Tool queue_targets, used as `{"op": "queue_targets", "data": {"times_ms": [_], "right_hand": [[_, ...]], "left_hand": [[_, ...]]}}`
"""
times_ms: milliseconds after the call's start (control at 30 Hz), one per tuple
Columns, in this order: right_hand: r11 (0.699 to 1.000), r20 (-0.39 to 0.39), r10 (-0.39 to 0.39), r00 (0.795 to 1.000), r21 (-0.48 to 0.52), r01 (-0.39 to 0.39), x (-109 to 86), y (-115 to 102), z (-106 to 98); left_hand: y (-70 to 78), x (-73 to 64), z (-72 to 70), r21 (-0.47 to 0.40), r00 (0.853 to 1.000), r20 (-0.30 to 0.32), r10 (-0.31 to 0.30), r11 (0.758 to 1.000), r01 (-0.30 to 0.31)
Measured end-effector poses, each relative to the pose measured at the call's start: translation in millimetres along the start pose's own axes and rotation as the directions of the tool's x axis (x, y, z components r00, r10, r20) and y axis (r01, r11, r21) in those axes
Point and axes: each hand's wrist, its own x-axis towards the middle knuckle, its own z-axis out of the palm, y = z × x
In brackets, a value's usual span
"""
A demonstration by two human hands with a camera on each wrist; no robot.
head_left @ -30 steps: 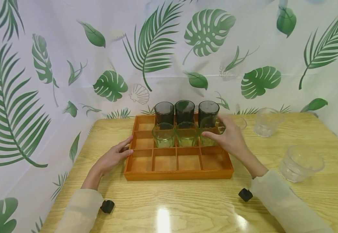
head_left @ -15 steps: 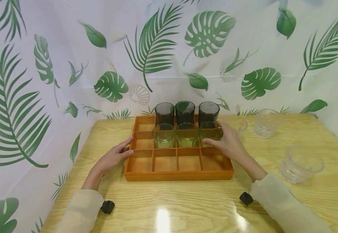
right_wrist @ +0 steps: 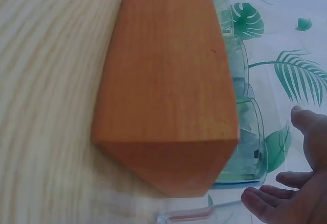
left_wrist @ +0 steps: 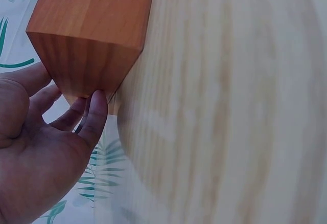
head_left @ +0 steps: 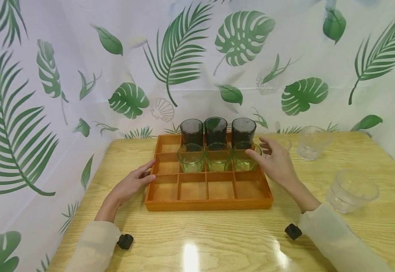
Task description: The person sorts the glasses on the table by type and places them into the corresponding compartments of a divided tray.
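In the head view a wooden divided tray [head_left: 208, 204] stands on the table. Dark grey glasses [head_left: 216, 130] fill several back compartments, three in all. Three pale green glasses [head_left: 191, 160] sit in the middle row, the rightmost green glass [head_left: 244, 162] in the end compartment. My left hand [head_left: 129, 187] rests against the tray's left side with fingers touching it; the left wrist view shows those fingers [left_wrist: 97, 114] at the wooden wall. Beside the rightmost green glass is my right hand [head_left: 279, 162], fingers spread and holding nothing; a gap separates that hand [right_wrist: 301, 168] from the glass in the right wrist view.
Transparent glasses stand on the table to the right: one glass [head_left: 311, 143] farther back, another glass [head_left: 350, 192] nearer. A third transparent glass [head_left: 286, 143] is partly hidden behind my right hand. A leaf-patterned cloth [head_left: 190, 87] hangs behind the table [head_left: 170, 241].
The right hand has let go of the rightmost green glass and drawn away to the right, leaving it in its compartment. The left hand has stayed at the tray's side.
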Motion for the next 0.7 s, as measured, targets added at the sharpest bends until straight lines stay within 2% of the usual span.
{"op": "queue_targets", "data": {"times_ms": [133, 300, 700], "right_hand": [[0.999, -0.04, -0.014, 0.999, 0.041, 0.016, -0.3, 0.3, -7.2], [0.999, -0.095, -0.031, 0.995, 0.023, 0.033, -0.6, 5.9, -16.8], [1.0, -0.153, 0.026, 0.988, 0.003, -0.025, -5.1, 34.8, -44.4]], "left_hand": [[0.1, -0.7, 0.3, -0.017, 1.0, -0.004, -0.003, 1.0, 0.003], [-0.2, -0.6, 0.9, -0.017, 1.0, 0.001, -0.003, 1.0, 0.003], [0.5, -0.7, 0.0, -0.008, 1.0, 0.006, 0.01, 1.0, -0.01]]}}
